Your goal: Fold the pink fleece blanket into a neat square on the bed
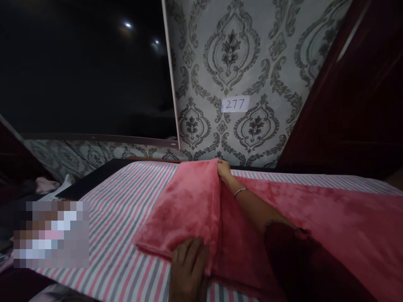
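A pink plush blanket lies with its left part folded into a thick rectangle, and the rest stretches flat to the right. My right hand, with a silver bracelet on the wrist, reaches across and is closed on the far right corner of the folded part. At the near edge of the fold, my left hand rests on the plush with its fingers stretched forward; its thumb is hidden. Beneath the blanket is a cloth with pink, grey and white stripes.
A large dark screen stands at the back left against patterned wallpaper. A paper label reading 277 is stuck on the wall. Dark red panels rise on the right. A blurred-out patch covers the lower left, beside some cloth items.
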Motion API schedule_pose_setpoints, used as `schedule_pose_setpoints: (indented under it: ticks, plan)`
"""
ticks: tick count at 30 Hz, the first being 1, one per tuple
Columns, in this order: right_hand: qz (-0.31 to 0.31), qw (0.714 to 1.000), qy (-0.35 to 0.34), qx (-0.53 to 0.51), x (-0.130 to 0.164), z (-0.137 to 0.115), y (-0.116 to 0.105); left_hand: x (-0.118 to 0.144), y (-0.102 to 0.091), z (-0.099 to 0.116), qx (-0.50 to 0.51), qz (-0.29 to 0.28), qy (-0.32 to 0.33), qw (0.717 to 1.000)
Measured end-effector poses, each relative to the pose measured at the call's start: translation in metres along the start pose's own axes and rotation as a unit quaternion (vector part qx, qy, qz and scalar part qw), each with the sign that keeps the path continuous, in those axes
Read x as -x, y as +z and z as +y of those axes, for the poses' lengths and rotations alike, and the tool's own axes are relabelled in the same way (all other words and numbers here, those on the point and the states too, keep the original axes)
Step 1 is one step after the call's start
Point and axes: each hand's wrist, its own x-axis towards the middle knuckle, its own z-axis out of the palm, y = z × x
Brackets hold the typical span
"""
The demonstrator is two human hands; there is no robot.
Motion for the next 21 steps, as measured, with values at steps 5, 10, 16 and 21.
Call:
schedule_pose_setpoints:
  ticks: [5, 10, 16, 21]
  plan:
    - [-0.063, 0.994, 0.086, -0.039, -0.006, 0.007, -0.028, 0.002, 0.016, 0.011, 0.019, 0.007, -0.027, 0.999]
    - [-0.136, 0.982, 0.116, -0.054, 0.002, 0.011, -0.051, 0.008, 0.028, 0.017, 0.007, -0.027, -0.039, 0.999]
    - [-0.067, 0.996, 0.059, -0.011, 0.009, 0.013, -0.042, 0.0, 0.014, 0.016, 0.002, -0.049, -0.012, 0.999]
    - [0.023, 0.998, 0.025, 0.047, 0.007, 0.02, -0.04, -0.004, 0.02, 0.019, -0.01, -0.026, -0.001, 1.0]
